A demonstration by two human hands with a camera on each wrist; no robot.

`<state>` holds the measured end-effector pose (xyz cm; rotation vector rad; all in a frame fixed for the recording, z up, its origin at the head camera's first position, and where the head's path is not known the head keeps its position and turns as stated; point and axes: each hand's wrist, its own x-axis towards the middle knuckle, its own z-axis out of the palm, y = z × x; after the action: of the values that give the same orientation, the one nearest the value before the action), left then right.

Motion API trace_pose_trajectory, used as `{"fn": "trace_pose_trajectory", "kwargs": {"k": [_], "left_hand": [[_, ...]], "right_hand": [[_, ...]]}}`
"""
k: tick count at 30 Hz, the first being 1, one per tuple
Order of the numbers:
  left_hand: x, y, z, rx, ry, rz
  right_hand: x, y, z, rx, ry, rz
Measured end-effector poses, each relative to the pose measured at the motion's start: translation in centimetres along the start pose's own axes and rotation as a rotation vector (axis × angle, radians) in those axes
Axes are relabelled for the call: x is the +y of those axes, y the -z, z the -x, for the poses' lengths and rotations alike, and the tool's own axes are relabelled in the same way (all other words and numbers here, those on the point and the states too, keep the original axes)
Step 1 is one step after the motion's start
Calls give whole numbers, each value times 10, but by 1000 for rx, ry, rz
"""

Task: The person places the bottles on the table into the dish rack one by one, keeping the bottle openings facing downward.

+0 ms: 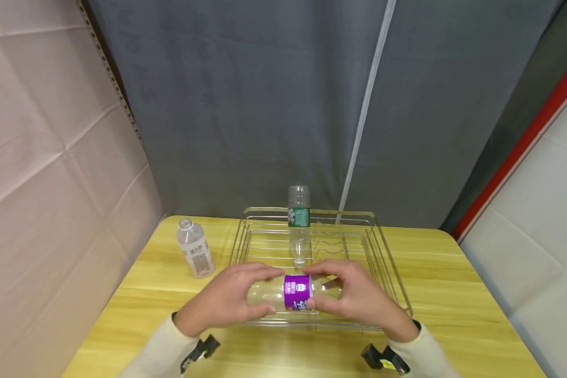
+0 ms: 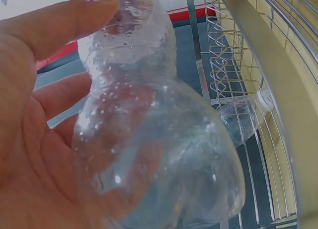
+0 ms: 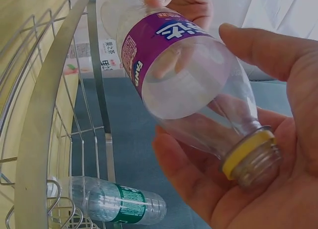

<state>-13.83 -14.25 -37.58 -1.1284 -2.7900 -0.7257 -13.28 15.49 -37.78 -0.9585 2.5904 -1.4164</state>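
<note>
A clear plastic bottle with a purple label lies sideways over the front of the wire rack. My left hand grips its base end, thumb on the near side and fingers on the far side. At the other end, my right hand holds the bottle around its shoulder. The right wrist view shows the open, uncapped mouth and a yellow ring on the neck. Inside the rack lies a second clear bottle with a green label, its white cap towards me.
Left of the rack, a third clear bottle with a pale printed label stands uncapped on the wooden table. A grey curtain hangs behind the table, with pale cloth walls on both sides.
</note>
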Motion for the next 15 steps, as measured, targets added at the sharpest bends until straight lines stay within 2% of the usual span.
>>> {"fn": "trace_pose_trajectory", "kwargs": {"k": [5, 15], "left_hand": [[2, 0, -2, -5, -2, 4], [0, 0, -2, 30, -9, 39]], "right_hand": [[-1, -1, 1, -11, -48, 3], [4, -2, 2, 36, -29, -21]]}}
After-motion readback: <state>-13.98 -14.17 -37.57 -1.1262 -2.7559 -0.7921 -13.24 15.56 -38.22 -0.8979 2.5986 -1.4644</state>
